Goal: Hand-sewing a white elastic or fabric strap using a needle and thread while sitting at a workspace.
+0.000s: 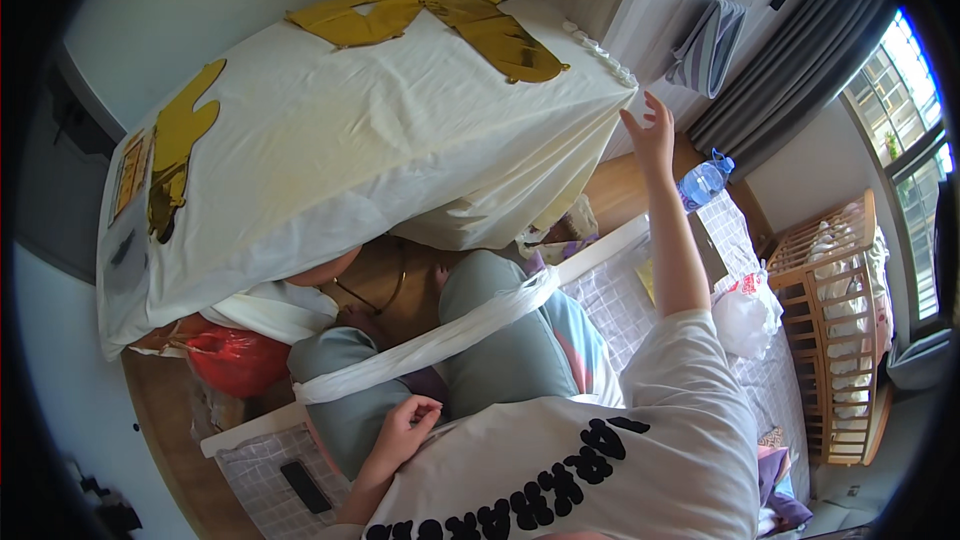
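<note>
My right hand (pixel 652 132) is raised on an outstretched arm beside the far right corner of the table. Its fingers are apart and bent, with nothing seen in them. Just beyond it, a row of small white pieces (pixel 603 56) runs along the table's edge. My left hand (pixel 405 428) rests low at my lap, fingers curled in, nothing visible in it. Across my knees lies a long white strip (pixel 430 345), bunched lengthwise. On the white tablecloth (pixel 370 140) are flat gold foil balloons: a large one (pixel 400 15) at the back and another (pixel 180 145) at the left.
I sit on a bed edge (pixel 270 465) where a black phone (pixel 305 486) lies. A red plastic bag (pixel 238 358) is below the table's left. To the right are a water bottle (pixel 705 182), a white plastic bag (pixel 747 318) and a wooden crib (pixel 825 325).
</note>
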`<action>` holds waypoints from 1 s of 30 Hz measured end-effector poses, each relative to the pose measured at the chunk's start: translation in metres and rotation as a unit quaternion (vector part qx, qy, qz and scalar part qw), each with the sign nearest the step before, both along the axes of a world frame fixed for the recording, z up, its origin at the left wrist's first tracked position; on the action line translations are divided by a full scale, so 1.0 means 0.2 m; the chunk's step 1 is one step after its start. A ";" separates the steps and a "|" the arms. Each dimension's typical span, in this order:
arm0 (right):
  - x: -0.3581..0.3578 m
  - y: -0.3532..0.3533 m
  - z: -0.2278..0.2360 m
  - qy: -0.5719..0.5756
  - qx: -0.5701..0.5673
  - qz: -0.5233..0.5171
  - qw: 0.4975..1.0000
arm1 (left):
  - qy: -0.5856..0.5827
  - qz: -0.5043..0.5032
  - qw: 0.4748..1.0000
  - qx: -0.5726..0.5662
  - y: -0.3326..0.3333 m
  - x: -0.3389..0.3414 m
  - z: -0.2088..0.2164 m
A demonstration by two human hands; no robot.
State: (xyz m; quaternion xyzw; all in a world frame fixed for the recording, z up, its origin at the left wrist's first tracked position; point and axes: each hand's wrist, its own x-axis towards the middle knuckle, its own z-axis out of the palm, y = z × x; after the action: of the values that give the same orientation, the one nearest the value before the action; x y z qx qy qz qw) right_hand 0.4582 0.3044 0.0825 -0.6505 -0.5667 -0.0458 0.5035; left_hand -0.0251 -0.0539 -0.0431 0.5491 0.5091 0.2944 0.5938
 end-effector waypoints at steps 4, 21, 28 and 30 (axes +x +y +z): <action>-0.44 -0.44 -0.07 -0.073 -0.014 0.126 0.989 | 0.006 0.079 0.991 0.105 0.03 -0.04 0.04; -1.52 -1.12 -0.53 -0.150 -0.257 0.534 0.792 | 0.345 0.157 0.885 0.272 0.25 -0.22 0.05; -1.65 -1.13 -0.61 -0.191 -0.273 0.543 0.771 | 0.409 0.119 0.857 0.290 0.22 -0.17 -0.01; -1.67 -1.13 -0.62 -0.194 -0.274 0.542 0.771 | 0.410 0.117 0.859 0.283 0.23 -0.17 -0.01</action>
State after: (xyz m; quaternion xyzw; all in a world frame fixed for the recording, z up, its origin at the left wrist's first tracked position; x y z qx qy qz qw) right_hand 0.1251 0.0780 -0.0405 -0.3234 -0.8993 0.2664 0.1249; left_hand -0.0590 -0.0089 -0.0454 0.7010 0.6617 0.2414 0.1122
